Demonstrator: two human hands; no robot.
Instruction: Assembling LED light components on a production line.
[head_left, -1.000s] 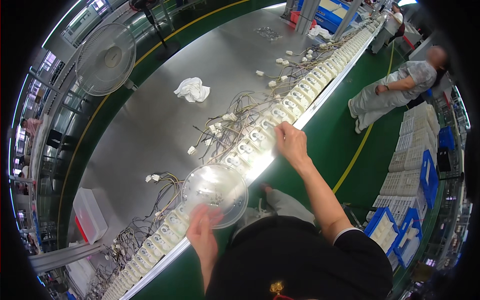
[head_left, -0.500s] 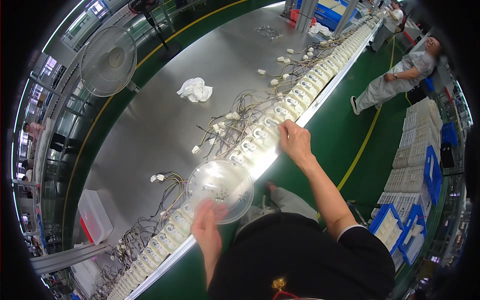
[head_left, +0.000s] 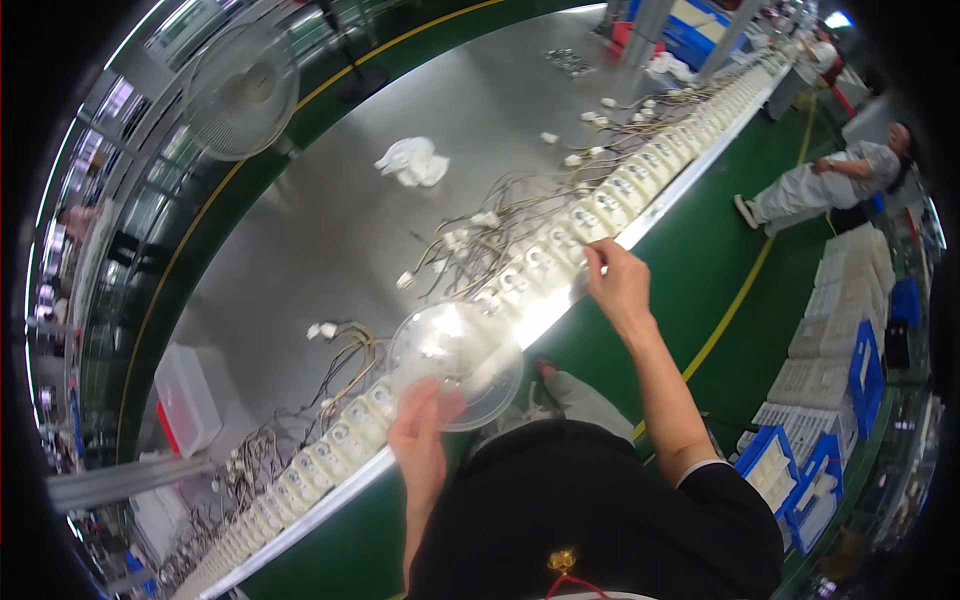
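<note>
A long diagonal row of off-white plastic housings [head_left: 345, 445], each with small metal parts inside, runs along the near edge of the metal table. My left hand [head_left: 420, 435] is closed on the near rim of a round clear plastic dish [head_left: 462, 350]. Small, blurred bits lie in the dish, which hangs over the row and hides part of it. Further up the row, my right hand [head_left: 622, 285] is pinched at the outer edge of the housings. Whatever sits between its fingertips is too small to make out.
Wires with white connectors [head_left: 455, 240] trail from the housings across the table [head_left: 300, 260]. A white cloth [head_left: 413, 162] lies farther back, a clear bin [head_left: 190, 400] at left. A fan [head_left: 240, 90] stands beyond. At right are stacked white trays [head_left: 835, 330] and a person [head_left: 830, 180].
The whole view has shifted, so the scene sits farther right and higher. My right hand has drawn back slightly from the housings, still pinched. My left hand keeps hold of the dish.
</note>
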